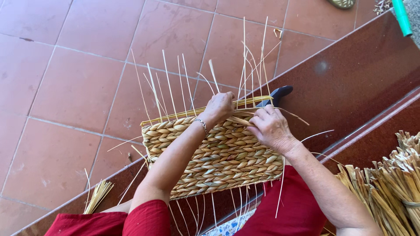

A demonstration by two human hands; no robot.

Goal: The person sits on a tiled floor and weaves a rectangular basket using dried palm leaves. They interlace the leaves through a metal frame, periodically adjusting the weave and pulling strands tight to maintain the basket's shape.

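A half-woven panel of braided straw [218, 157] lies across my lap, with thin pale stakes [168, 85] sticking up from its far edge. My left hand [218, 107] rests on that far edge with its fingers curled over the rim; a thin bracelet circles the wrist. My right hand [271, 126] is closed on a flat straw strand [239, 121] at the top right of the weave. Just beyond my right hand, a dark scissors handle [278, 94] pokes out.
A bundle of dry straw [389, 192] lies at the right. A small tuft of straw [97, 196] sits on the dark red step edge [350, 78] at the left. Terracotta floor tiles [78, 87] stretch beyond. A green pipe [401, 16] runs at the top right.
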